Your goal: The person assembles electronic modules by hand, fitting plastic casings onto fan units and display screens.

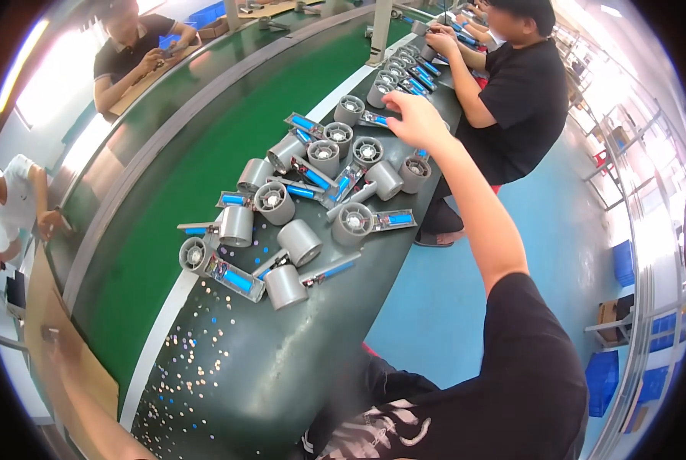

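My right hand reaches across the dark green bench. Its thumb and forefinger are curved and apart, right beside the blue-celled handle of a grey fan unit. Whether the thumb touches that handle is hard to see. My left hand is stretched out at the far left over a brown cardboard sheet. It is smeared, and its fingers cannot be made out. Between the hands lies a loose pile of grey cylindrical fan housings, several with opened handles showing a blue battery cell and wires.
Small round coloured bits are scattered over the near bench. A green conveyor belt runs along the left. Further fan units stand in rows ahead, by a co-worker in black. Other people work across the belt. Blue bins stand at right.
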The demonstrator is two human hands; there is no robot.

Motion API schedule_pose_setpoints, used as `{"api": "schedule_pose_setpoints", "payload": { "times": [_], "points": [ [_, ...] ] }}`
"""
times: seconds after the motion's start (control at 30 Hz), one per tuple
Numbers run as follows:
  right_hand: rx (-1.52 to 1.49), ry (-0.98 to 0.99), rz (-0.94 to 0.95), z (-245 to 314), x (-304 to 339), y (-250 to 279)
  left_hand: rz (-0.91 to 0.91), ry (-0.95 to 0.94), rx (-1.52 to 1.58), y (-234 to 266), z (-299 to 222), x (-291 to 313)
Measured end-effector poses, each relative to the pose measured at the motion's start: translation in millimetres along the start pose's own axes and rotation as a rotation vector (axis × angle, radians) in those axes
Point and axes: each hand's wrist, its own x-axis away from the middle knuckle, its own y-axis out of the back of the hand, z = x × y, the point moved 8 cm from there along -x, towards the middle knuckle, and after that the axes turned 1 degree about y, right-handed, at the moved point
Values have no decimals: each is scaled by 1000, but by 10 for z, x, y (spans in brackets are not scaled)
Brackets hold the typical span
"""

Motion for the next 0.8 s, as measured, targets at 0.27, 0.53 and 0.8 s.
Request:
{"api": "schedule_pose_setpoints", "payload": {
  "times": [0.27, 0.53, 0.8],
  "points": [
    [194, 116, 353, -762, -499, -797, -138, -153, -777, -1761, -959, 3114],
    [7, 194, 232, -181, -324, 60, -854, -34, -1477, -1301, -660, 6265],
    [-580, 557, 520, 4613, 1731, -741, -828, -1, -1565, -608, -318, 6026]
  ]
}}
